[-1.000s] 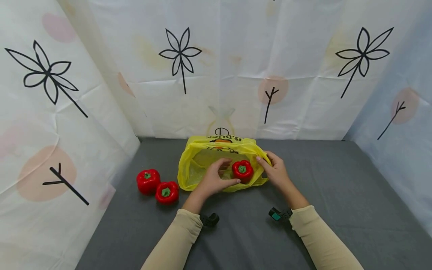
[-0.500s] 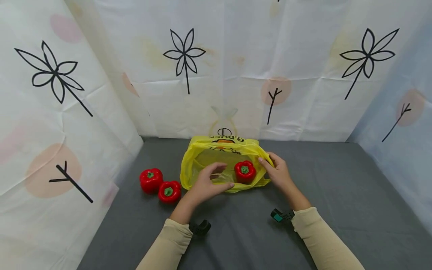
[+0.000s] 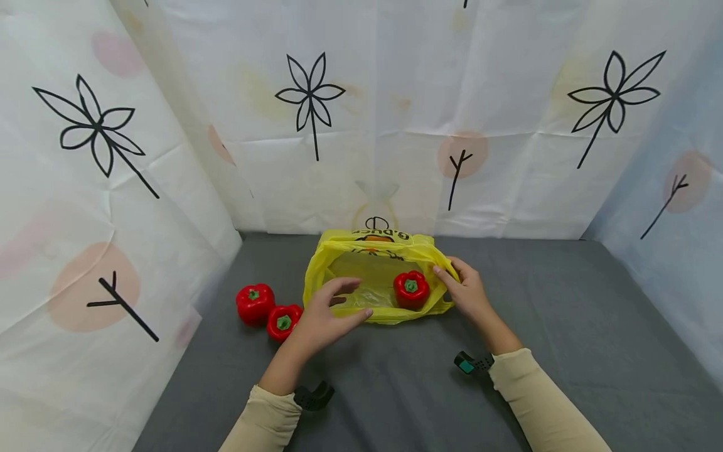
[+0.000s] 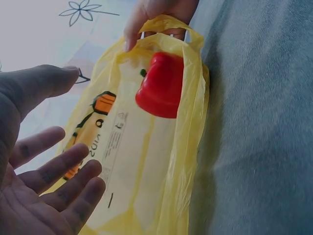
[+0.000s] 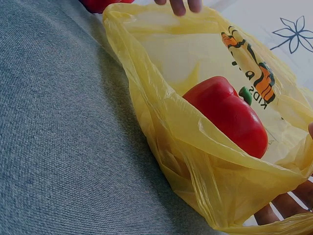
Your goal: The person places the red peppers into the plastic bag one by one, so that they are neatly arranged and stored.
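A yellow plastic bag (image 3: 339, 248) lies with its mouth spread toward me, a red bell pepper (image 3: 411, 290) inside at its right end. My right hand (image 3: 467, 290) grips the bag's right edge, thumb on the inner side and fingers behind. In the left wrist view that hand (image 4: 164, 12) shows at the bag's handle. My left hand (image 3: 322, 323) is empty, fingers spread and thumb apart, over the bag's front left rim. Two more red bell peppers sit left of the bag: one farther left (image 3: 255, 304), the other (image 3: 282, 322) partly behind my left hand.
A grey cloth (image 3: 536, 301) covers the table. White printed sheets (image 3: 367, 125) stand at the back and along both sides. Black straps with small devices (image 3: 473, 363) are on both wrists.
My left hand has drawn away from the pepper in the bag, back and to the left toward the loose peppers. My right hand keeps its grip on the bag's edge.
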`<state>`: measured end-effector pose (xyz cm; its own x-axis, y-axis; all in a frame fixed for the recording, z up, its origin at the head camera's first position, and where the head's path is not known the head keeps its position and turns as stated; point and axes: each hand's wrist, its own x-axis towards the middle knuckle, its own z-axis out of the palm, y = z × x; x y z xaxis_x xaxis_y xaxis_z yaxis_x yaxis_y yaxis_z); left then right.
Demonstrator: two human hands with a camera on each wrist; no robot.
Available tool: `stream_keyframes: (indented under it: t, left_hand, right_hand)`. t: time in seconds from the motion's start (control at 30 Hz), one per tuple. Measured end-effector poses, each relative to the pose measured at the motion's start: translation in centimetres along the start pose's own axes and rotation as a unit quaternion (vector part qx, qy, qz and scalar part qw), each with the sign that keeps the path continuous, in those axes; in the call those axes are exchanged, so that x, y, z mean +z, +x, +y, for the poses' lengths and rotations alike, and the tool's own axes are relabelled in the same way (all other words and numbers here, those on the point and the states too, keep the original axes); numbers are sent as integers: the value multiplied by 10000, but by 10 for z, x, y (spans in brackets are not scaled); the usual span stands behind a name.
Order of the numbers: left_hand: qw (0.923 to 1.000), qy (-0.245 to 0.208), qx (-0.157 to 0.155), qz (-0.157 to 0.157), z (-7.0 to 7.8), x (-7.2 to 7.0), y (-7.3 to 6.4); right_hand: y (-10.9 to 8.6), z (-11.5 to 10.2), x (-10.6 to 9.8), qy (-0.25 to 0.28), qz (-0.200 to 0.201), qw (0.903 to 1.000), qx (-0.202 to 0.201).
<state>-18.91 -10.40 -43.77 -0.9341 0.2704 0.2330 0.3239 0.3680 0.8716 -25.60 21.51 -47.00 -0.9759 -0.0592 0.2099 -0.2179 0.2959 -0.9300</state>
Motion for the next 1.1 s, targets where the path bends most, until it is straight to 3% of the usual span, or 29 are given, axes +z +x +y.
stream_keyframes:
  t: [0.27, 0.7, 0.93, 1.1]
  left_hand:
    - [9980, 396, 343, 356, -1, -11, -19]
    - [9929, 786, 204, 867, -8, -28, -46]
    - [9854, 1050, 538, 1231, -16, -36, -56]
    - [9797, 1262, 536, 1465, -20, -43, -61]
  right_hand:
    - [-1, 0, 1, -78, 42, 9999, -128]
    - [-2, 2, 3, -17, 86, 9999, -122]
    - [-2, 1, 3, -42, 55, 9999, -73]
    - [0, 1, 3, -150, 47, 9999, -24]
